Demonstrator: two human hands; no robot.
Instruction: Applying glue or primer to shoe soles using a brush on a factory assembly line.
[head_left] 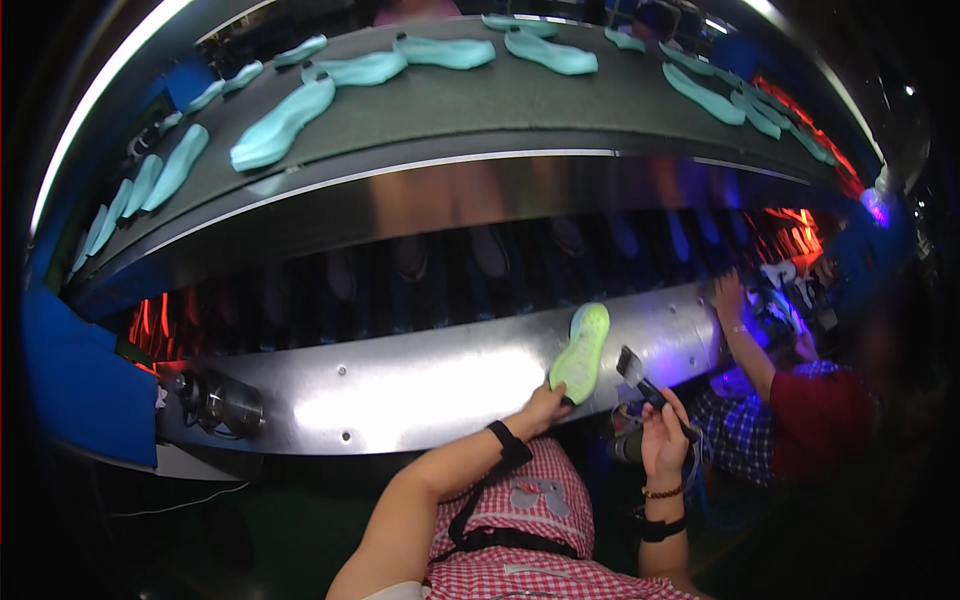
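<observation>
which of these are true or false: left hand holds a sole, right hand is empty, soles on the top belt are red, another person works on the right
1. The left hand holds a sole. True: it grips the green sole by its lower end.
2. The right hand is empty. False: it holds a brush.
3. The soles on the top belt are red. False: these belt soles are pale teal.
4. Another person works on the right. True: that person, in a plaid shirt, reaches toward the machine.
</observation>
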